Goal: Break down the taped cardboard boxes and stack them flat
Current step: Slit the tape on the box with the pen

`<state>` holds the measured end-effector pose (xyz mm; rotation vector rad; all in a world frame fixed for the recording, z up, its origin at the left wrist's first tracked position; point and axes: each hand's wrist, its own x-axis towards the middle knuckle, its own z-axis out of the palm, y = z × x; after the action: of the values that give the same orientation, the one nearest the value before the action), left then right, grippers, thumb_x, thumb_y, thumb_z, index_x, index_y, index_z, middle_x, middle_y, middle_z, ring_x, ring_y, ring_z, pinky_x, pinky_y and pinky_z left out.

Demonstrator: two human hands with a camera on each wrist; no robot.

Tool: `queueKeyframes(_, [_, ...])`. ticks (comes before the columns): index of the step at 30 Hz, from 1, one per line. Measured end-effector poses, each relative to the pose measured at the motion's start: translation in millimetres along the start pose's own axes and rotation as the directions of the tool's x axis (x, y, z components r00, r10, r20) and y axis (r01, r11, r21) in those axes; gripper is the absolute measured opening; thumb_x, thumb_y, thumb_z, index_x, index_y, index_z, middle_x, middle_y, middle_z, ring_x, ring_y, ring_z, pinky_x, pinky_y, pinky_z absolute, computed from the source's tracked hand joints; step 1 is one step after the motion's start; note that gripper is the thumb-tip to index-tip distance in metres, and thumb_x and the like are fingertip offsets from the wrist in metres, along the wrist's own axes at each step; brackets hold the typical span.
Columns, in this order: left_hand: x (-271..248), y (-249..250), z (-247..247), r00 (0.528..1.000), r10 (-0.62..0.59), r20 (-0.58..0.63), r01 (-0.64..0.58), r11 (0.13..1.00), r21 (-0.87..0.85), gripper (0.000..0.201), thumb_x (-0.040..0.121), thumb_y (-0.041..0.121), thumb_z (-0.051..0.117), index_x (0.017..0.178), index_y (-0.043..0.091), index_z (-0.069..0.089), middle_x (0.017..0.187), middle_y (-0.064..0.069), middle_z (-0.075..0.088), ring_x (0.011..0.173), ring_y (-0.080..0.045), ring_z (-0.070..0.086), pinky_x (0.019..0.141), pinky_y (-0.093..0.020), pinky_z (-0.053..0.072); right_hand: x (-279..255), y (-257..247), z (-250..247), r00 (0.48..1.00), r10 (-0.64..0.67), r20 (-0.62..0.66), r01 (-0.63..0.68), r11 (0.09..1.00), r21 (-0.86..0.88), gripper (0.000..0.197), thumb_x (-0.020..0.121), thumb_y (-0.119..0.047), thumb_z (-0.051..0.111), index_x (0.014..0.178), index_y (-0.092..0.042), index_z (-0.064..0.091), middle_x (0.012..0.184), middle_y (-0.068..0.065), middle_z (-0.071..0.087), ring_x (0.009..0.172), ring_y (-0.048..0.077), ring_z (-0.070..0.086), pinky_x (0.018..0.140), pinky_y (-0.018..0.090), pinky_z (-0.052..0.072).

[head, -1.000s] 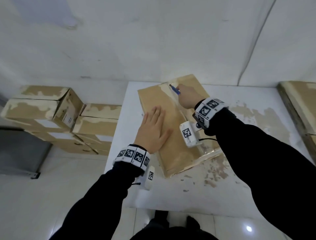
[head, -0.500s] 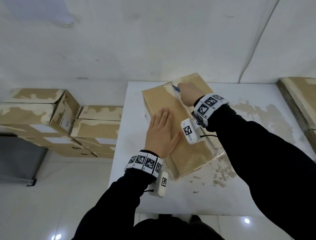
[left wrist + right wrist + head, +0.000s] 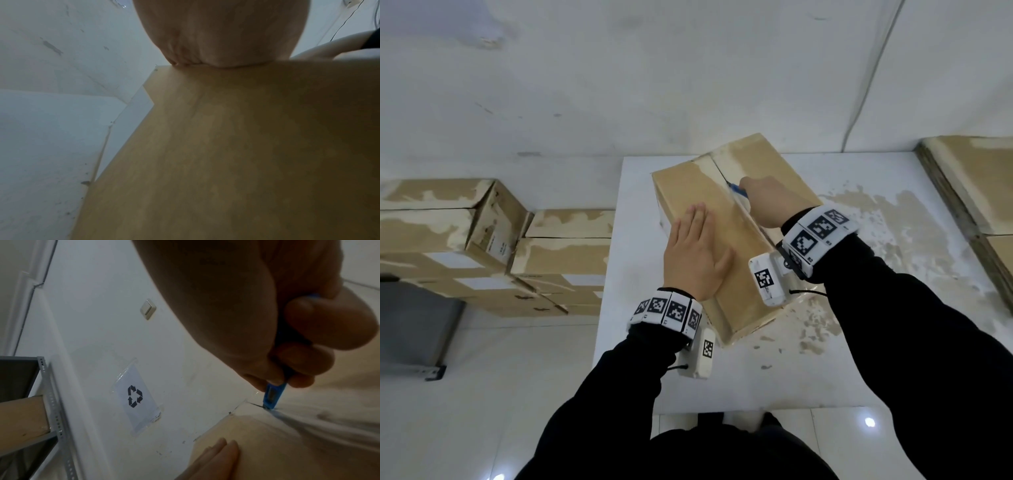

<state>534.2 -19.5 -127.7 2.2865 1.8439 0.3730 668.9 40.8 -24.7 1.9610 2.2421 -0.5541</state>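
A taped brown cardboard box lies slantwise on the white table. My left hand lies flat on its top, fingers straight, palm pressing the cardboard. My right hand grips a blue utility knife, its tip in the taped centre seam. In the right wrist view the knife meets the seam, a dark slit runs behind it, and my left fingertips show below. The far part of the seam looks slit.
Several taped boxes are stacked on the floor to the left, beside a grey shelf unit. Flattened cardboard lies at the table's right edge. The white wall stands just behind the table; a recycling sign is taped to it.
My right hand has drawn the knife along the seam toward me, leaving an open slit behind. The left hand stays flat on the box. The head view has shifted slightly.
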Motion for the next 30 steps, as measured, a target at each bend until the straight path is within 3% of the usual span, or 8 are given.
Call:
queueKeyframes(3, [0,1,-1,1.000,-0.003,0.010,0.003,1.000,0.006,0.091,0.078,0.063,0.003,0.153,0.011,0.013,0.161,-0.004,0.006,0.148,-0.016,-0.001,0.116,-0.029,-0.009,-6,2,2,1.000,-0.002,-0.006,0.002,1.000,-0.008,0.030,0.095,0.003,0.031,0.120,-0.001,0.046,0.111,0.019,0.053,0.068,0.021,0.042,0.064,0.030,0.033])
queueKeyframes(6, [0,1,0,1.000,-0.008,0.012,0.008,1.000,0.001,0.090,0.078,0.063,0.003,0.153,0.013,0.011,0.161,-0.003,0.004,0.148,-0.016,-0.002,0.117,-0.029,-0.008,-13,3,6,1.000,-0.005,-0.023,0.004,1.000,-0.013,0.026,0.096,0.001,0.031,0.117,-0.001,0.047,0.108,0.020,0.055,0.069,0.023,0.044,0.064,0.031,0.034])
queueKeyframes(9, [0,2,0,1.000,-0.017,0.019,0.017,1.000,0.005,0.090,0.078,0.062,0.003,0.153,0.013,0.011,0.161,-0.002,0.004,0.148,-0.015,-0.002,0.118,-0.030,-0.007,-24,6,6,1.000,0.001,-0.020,-0.002,1.000,-0.029,0.027,0.095,0.003,0.031,0.116,-0.001,0.047,0.098,0.018,0.052,0.060,0.017,0.037,0.058,0.029,0.032])
queueKeyframes(13, [1,3,0,1.000,-0.024,0.013,0.024,1.000,0.003,0.091,0.077,0.062,0.005,0.153,0.012,0.014,0.161,-0.003,0.007,0.148,-0.016,0.001,0.119,-0.032,-0.004,-48,13,8,1.000,0.010,0.017,-0.009,0.997,-0.070,0.027,0.095,0.002,0.035,0.118,-0.002,0.048,0.090,0.014,0.051,0.065,0.020,0.038,0.058,0.028,0.030])
queueKeyframes(17, [1,2,0,1.000,-0.022,0.009,0.022,1.000,0.012,0.091,0.077,0.063,0.005,0.153,0.013,0.013,0.161,-0.002,0.007,0.148,-0.015,0.000,0.119,-0.033,-0.003,-84,27,18,1.000,0.020,0.007,-0.020,0.999,-0.050,0.030,0.095,0.001,0.031,0.120,-0.003,0.047,0.067,0.002,0.036,0.054,0.014,0.033,0.047,0.026,0.024])
queueKeyframes(22, [0,2,2,1.000,-0.022,0.003,0.022,1.000,0.009,0.089,0.078,0.062,0.009,0.153,0.014,0.013,0.161,-0.001,0.008,0.148,-0.015,0.000,0.119,-0.033,-0.002,-132,50,39,0.997,0.073,0.006,-0.073,0.997,-0.029,0.043,0.089,0.011,0.035,0.126,-0.010,0.044,0.066,0.003,0.039,0.050,0.016,0.036,0.044,0.026,0.026])
queueKeyframes(25, [0,1,1,1.000,0.002,-0.007,-0.002,1.000,0.029,0.085,0.082,0.062,0.011,0.153,0.013,0.013,0.161,-0.003,0.009,0.148,-0.016,0.001,0.118,-0.034,-0.002,-155,67,54,0.995,0.096,-0.002,-0.095,0.992,0.088,0.054,0.092,0.009,0.035,0.135,-0.022,0.040,0.066,0.004,0.045,0.049,0.018,0.038,0.048,0.029,0.030])
queueKeyframes(30, [0,10,-7,0.992,-0.061,0.107,0.045,0.989,0.141,0.064,0.099,0.050,0.019,0.153,0.020,0.007,0.161,-0.003,0.000,0.148,-0.019,-0.004,0.114,-0.056,-0.003,-178,73,75,0.985,0.146,-0.089,-0.124,0.968,0.218,0.052,0.095,0.002,0.037,0.140,-0.025,0.035,0.085,0.006,0.054,0.064,0.020,0.050,0.059,0.034,0.044])
